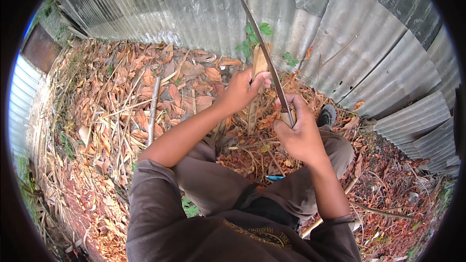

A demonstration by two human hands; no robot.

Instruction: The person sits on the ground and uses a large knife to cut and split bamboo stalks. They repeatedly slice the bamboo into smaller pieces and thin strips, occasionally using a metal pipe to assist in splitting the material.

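Note:
My left hand (241, 89) is closed around a pale brown piece of wood (260, 63), its upper end standing up above my fingers. A long strip of the same colour shows below the hand, but I cannot tell whether it is one piece with the wood. My right hand (302, 136) grips the handle of a machete (273, 68). The long dark blade slants up and to the left, its tip in front of the metal fence. It crosses close beside the wood; whether the two touch, I cannot tell.
Corrugated metal sheets (204, 9) form a fence ahead and to the right. Dry brown leaves (121, 73) and twigs cover the ground. A pale stick (154, 109) lies at the left, and a green plant (252, 36) grows by the fence. My bent legs (213, 179) frame the near area.

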